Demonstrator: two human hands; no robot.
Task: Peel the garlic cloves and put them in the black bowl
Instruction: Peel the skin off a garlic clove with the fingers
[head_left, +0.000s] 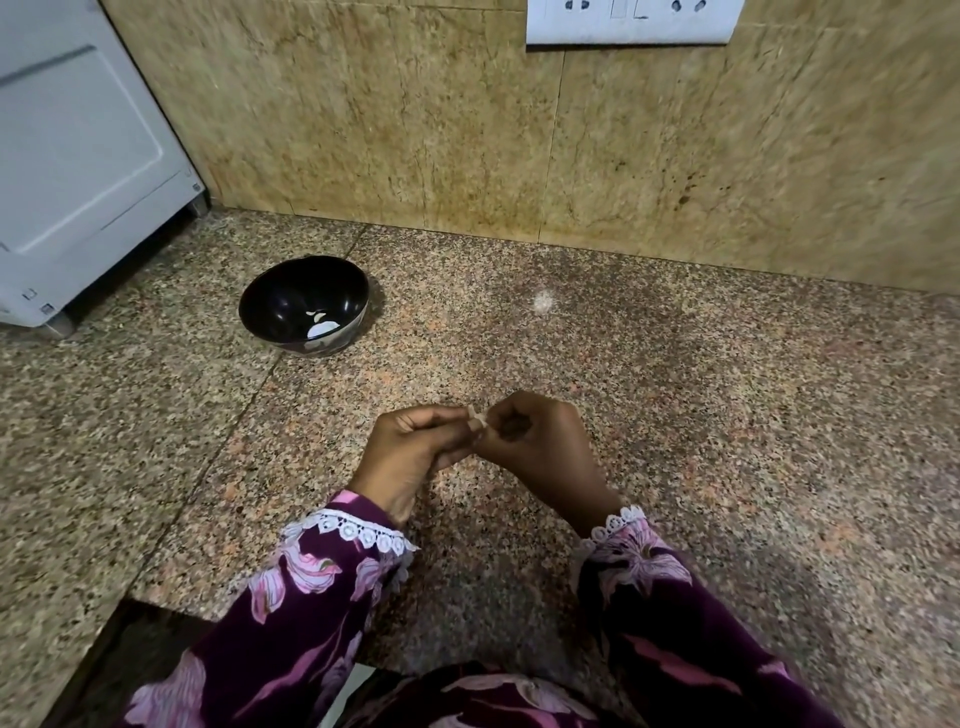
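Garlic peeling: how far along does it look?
Barely started, it seems. The black bowl holds a couple of pale pieces, likely peeled cloves. Left hand and right hand pinch one garlic clove between them, mid-peel. It must still go into the bowl; no other unpeeled cloves show.

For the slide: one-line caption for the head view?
Both hands pinch a garlic clove near the black bowl.

Speckled stone, dark bowl, floral sleeves

The desk is granite, flecked pink, tan and black; the wall behind is mottled ochre marble with brownish veins. The bowl is glossy black, with pale cream pieces inside. Both sleeves are deep plum with pink flowers and white lace cuffs. The appliance at upper left is pale grey; the switch plate is white.
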